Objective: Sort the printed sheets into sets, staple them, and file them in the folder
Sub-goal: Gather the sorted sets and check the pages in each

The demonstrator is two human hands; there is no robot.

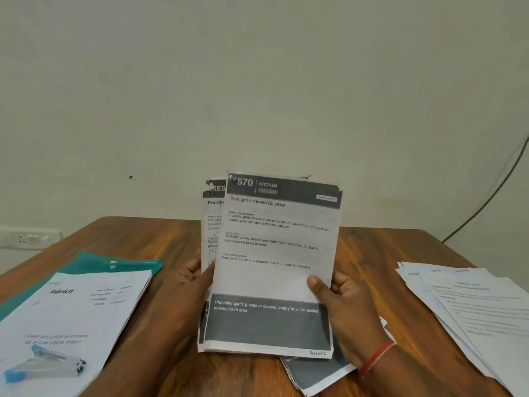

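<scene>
From the head camera, the only view: both hands grip a bundle of printed sheets upright between them, its lower edge down near the table. The left hand curls round the bundle's left edge. The right hand pinches the right edge, thumb on the front page, headed "Peel garlic cloves for prep". A rear sheet pokes out towards the left hand, so the bundle is not squared.

Well to the left of the left hand lies the green folder, with a blinkit sheet on it and the stapler on that. Well to the right of the right hand is a loose pile. A dark-banded sheet lies on the table below the right hand.

The likely risk is stapling unaligned pages or joining different sets, as the rear sheet bears another title. The top corners look ragged and could tear further.
</scene>
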